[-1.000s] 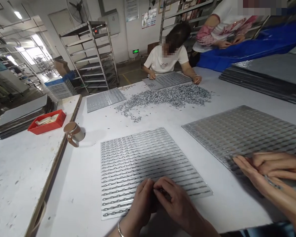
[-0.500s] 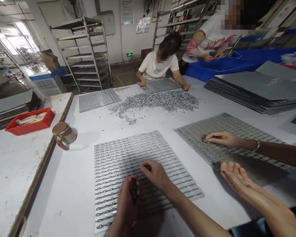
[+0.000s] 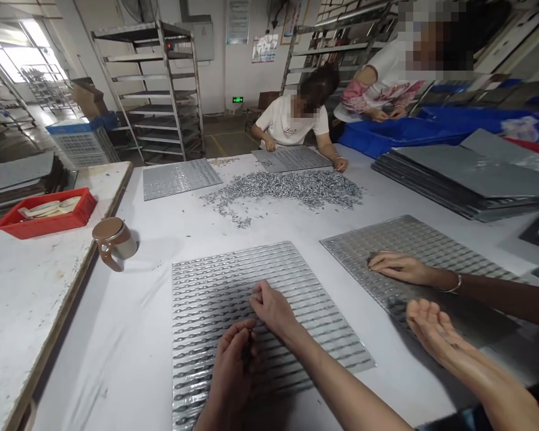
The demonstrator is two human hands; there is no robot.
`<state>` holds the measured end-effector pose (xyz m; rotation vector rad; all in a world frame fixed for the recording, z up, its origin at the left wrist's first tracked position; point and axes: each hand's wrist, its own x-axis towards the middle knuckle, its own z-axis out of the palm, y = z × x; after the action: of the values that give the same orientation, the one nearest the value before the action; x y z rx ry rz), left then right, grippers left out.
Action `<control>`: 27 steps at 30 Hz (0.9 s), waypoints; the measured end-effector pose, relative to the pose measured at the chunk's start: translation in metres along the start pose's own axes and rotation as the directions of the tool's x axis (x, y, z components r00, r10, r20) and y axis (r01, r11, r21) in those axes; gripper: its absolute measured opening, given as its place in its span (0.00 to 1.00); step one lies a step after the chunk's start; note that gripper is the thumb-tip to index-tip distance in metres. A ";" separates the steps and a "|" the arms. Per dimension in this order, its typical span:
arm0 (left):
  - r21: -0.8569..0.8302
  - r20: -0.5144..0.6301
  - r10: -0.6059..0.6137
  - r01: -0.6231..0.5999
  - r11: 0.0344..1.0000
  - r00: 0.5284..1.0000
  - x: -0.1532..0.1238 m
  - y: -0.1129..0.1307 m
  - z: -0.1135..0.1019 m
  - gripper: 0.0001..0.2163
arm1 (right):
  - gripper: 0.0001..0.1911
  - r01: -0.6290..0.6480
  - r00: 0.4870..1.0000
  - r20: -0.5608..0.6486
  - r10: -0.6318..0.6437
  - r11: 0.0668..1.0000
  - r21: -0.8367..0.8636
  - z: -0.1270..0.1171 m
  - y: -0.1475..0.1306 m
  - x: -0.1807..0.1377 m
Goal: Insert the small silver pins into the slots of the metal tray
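My left hand (image 3: pixel 234 356) is curled above the lower part of a grey sheet (image 3: pixel 305 287) lined with rows of small spindle-shaped metal pieces. Small dark metal pieces sit inside its curled fingers, mostly in shadow. Just up and to the right, my right hand (image 3: pixel 273 308) has its thumb and fingers pinched together over the rows. Whatever is between those fingertips is hidden. Both hands are close together but apart.
At right, a co-worker's hands (image 3: pixel 402 267) work over another sheet (image 3: pixel 341 245). A heap of metal pieces (image 3: pixel 296 187) lies mid-table. A mug (image 3: pixel 117 239) stands at left, by a red tray (image 3: pixel 49 222). Stacked sheets (image 3: pixel 467 179) and another person (image 3: pixel 296 123) are farther back.
My right hand has shifted slightly up and left over the sheet. My left hand's fingers have closed more, so the pieces in it show less. The view has tilted a little.
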<state>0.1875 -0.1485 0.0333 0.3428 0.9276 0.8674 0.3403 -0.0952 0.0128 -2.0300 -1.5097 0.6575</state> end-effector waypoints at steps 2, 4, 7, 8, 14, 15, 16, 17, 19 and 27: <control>-0.009 0.008 0.007 -0.007 1.000 1.000 0.001 0.000 0.000 0.24 | 0.07 0.021 1.000 0.013 -0.023 0.989 0.146 -0.009 -0.004 -0.009; -0.019 0.007 0.029 -0.029 0.999 1.000 0.001 0.000 0.000 0.22 | 0.07 0.101 0.993 0.032 -0.116 0.950 0.296 -0.024 -0.009 -0.024; -0.009 0.038 0.059 -0.059 0.998 0.998 0.001 0.000 0.001 0.21 | 0.09 0.236 0.954 0.086 -0.289 0.893 0.383 -0.047 -0.016 -0.052; 0.003 0.052 0.061 -0.061 0.998 0.997 0.001 0.000 0.001 0.21 | 0.08 0.265 0.941 0.095 -0.325 0.883 0.388 -0.052 -0.018 -0.060; 0.110 0.077 0.011 -0.020 0.994 0.997 -0.001 -0.001 0.002 0.24 | 0.06 0.304 0.937 0.035 -0.348 0.860 0.411 -0.053 -0.012 -0.079; 0.118 0.085 0.011 -0.021 0.993 0.996 -0.001 -0.001 0.003 0.24 | 0.06 0.294 0.942 0.028 -0.335 0.860 0.417 -0.052 -0.011 -0.080; 0.125 0.093 0.016 -0.028 0.992 0.996 -0.001 -0.001 0.003 0.24 | 0.06 0.289 0.945 0.022 -0.328 0.861 0.420 -0.051 -0.009 -0.081; 0.132 0.097 0.024 -0.036 0.991 0.995 -0.002 -0.002 0.004 0.24 | 0.06 0.292 0.944 0.019 -0.329 0.861 0.416 -0.050 -0.008 -0.081; 0.151 0.095 0.023 -0.037 0.988 0.995 -0.002 -0.003 0.005 0.25 | 0.07 0.312 0.936 0.024 -0.351 0.862 0.400 -0.051 -0.007 -0.082; 0.052 -0.051 -0.041 0.044 0.998 0.998 -0.005 -0.007 0.004 0.25 | 0.11 0.073 0.996 0.027 -0.086 0.943 0.323 -0.040 0.005 -0.045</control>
<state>0.1933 -0.1560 0.0342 0.3473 1.0025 0.8166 0.3581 -0.1446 0.0424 -1.7098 -1.3942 0.8560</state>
